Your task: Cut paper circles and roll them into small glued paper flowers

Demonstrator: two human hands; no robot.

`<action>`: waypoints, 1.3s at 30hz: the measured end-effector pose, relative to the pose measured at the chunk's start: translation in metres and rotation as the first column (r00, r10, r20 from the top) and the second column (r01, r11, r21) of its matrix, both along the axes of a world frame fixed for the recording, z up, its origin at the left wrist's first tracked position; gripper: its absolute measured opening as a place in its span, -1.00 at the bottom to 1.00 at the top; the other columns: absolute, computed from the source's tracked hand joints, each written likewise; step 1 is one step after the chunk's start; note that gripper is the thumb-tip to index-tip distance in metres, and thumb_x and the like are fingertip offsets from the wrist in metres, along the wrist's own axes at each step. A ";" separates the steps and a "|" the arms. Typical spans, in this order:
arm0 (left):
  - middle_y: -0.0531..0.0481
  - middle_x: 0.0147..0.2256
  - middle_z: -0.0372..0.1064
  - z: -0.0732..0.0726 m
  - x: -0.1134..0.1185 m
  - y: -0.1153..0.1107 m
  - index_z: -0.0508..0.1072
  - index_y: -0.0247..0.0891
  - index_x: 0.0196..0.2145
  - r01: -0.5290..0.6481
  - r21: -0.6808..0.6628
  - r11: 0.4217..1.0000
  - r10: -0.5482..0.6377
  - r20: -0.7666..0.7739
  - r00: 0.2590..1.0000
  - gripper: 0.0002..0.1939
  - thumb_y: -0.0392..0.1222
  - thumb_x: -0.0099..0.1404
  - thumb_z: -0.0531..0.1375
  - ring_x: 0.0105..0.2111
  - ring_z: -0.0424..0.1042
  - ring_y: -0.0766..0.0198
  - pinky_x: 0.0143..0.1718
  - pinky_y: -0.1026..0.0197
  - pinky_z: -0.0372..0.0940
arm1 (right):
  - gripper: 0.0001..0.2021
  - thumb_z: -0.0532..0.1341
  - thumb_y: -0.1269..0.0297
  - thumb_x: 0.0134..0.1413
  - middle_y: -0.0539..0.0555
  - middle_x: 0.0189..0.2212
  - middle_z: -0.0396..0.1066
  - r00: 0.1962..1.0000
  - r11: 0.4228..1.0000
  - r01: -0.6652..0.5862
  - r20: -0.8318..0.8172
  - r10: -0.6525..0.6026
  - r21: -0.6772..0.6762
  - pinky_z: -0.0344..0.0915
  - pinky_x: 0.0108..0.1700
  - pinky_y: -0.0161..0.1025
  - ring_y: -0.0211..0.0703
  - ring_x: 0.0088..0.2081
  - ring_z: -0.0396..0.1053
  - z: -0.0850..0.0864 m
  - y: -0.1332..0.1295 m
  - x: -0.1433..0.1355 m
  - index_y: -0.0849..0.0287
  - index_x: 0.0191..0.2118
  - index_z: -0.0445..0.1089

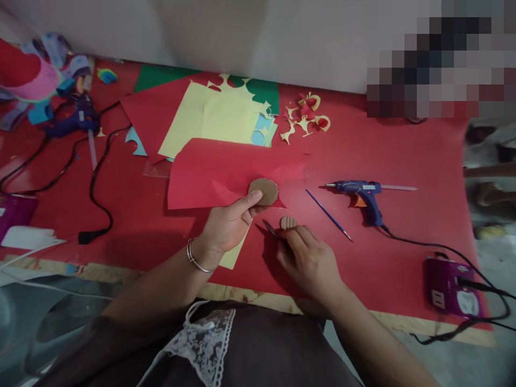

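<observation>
My left hand pinches a round brown cardboard disc against a sheet of red paper, thumb on top of the disc. The sheet is lifted off the table and slightly curled. Closer to me, my right hand is closed around scissors, whose dark pointed blades stick out toward the left; the handles are hidden in the fingers. A small ridged piece of cardboard shows just beyond the right fingers; whether they touch it I cannot tell. Partly under my left hand lies a yellow paper strip.
Right of my hands lie a thin blue paintbrush and a blue glue gun, its cord running to a purple power box. Yellow paper and scraps lie at the back. Another glue gun and black cables are left.
</observation>
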State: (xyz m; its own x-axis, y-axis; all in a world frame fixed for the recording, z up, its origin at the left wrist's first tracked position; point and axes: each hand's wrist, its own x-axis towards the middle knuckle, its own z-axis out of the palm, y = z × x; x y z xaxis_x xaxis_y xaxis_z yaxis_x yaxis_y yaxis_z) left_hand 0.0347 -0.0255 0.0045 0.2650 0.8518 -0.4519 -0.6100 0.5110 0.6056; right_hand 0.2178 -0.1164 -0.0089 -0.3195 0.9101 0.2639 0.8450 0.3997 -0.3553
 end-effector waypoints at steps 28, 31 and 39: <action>-0.07 -0.15 0.67 0.000 0.012 -0.015 0.67 -0.26 -0.32 0.121 0.036 0.992 -0.122 0.018 0.992 -0.83 -0.17 0.14 0.49 0.13 0.55 0.02 0.24 0.04 0.38 | -0.57 0.39 0.05 0.24 -0.03 -0.38 0.50 0.869 0.964 0.183 -0.428 -0.250 -0.192 0.36 -0.39 -0.24 -0.25 -0.50 0.33 0.029 0.030 0.004 0.04 0.15 0.45; -0.04 -0.17 0.65 0.002 0.014 -0.016 0.65 -0.25 -0.32 0.111 0.039 0.993 -0.112 0.032 0.993 -0.86 -0.23 0.14 0.47 0.11 0.55 0.02 0.27 0.02 0.37 | -0.57 0.36 0.06 0.29 0.02 -0.31 0.56 0.909 0.982 0.136 -0.378 -0.176 -0.130 0.37 -0.39 -0.24 -0.23 -0.48 0.38 0.024 0.035 0.004 0.05 0.20 0.43; -0.03 -0.19 0.62 -0.004 0.012 -0.017 0.62 -0.26 -0.21 0.101 0.009 0.995 -0.102 0.068 0.992 -0.76 -0.29 0.12 0.46 0.00 0.58 0.09 0.16 0.02 0.40 | -0.63 0.33 0.12 0.33 0.03 -0.29 0.61 0.942 0.991 0.129 -0.309 -0.133 -0.034 0.38 -0.39 -0.28 -0.23 -0.45 0.47 0.018 0.034 0.007 0.09 0.17 0.43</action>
State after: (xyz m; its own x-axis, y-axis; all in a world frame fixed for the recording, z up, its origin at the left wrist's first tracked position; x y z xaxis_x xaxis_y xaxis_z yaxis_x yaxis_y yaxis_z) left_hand 0.0465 -0.0427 0.0002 0.3802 0.8213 -0.4253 -0.5953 0.5692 0.5671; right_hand 0.2244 -0.0820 0.0093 -0.1017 0.9425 0.3184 0.7370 0.2864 -0.6122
